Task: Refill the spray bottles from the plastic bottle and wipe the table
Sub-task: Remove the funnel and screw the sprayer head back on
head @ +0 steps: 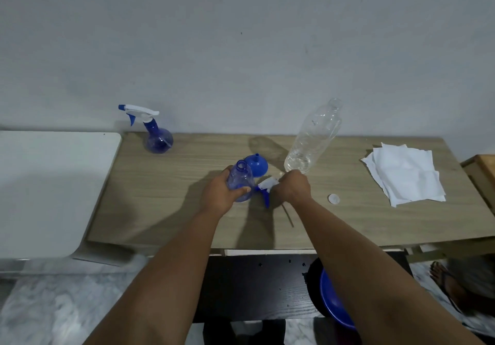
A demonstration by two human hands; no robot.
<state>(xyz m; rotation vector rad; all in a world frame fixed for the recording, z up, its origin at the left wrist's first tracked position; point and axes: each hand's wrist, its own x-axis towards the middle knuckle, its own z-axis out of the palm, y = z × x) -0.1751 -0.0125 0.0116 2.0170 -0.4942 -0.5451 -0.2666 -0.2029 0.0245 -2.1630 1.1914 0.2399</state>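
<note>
My left hand (220, 194) grips an uncapped blue spray bottle (241, 177) that stands on the wooden table (160, 210). Just to its right, my right hand (292, 187) holds the white and blue spray head (265, 187), whose thin tube (288, 214) trails toward me over the table. A blue funnel (257, 165) lies upside down behind the bottle. The clear plastic bottle (313, 137) stands uncapped behind my right hand, with a little liquid at its bottom. A second blue spray bottle (158, 138), with its head on, stands at the back left.
A white bottle cap (333, 198) lies right of my right hand. White wiping cloths (407, 174) are stacked at the table's right end. A white surface (48, 183) adjoins the table on the left. A blue basin (334, 301) sits below the table's front edge.
</note>
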